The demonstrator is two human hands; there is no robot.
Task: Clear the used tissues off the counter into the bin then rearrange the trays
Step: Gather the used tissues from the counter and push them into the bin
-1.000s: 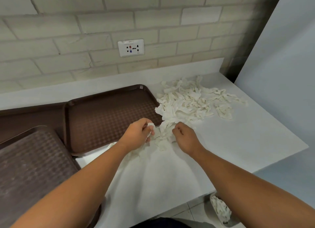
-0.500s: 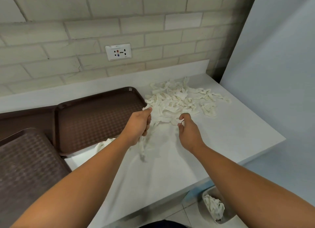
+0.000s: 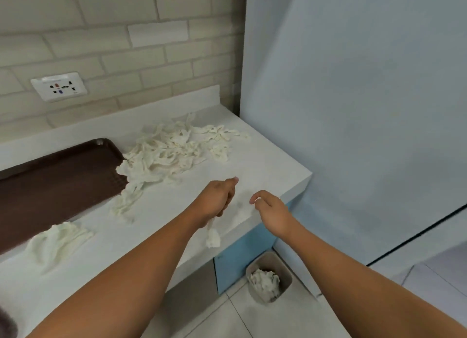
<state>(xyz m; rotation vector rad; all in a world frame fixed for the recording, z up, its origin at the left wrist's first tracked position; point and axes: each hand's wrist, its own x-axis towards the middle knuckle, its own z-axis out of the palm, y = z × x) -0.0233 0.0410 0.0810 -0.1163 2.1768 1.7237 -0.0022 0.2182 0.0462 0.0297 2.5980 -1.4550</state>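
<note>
Many crumpled white tissue strips (image 3: 166, 153) on counter (image 3: 267, 166), one in left hand (image 3: 217, 198)

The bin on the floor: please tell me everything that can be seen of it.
The bin is small and beige, seemingly plastic, with a rounded rectangular rim and no lid. It stands upright on the tiled floor, close beside the blue cabinet under the end of the counter. Crumpled white used tissues partly fill it and stay below the rim.
</note>
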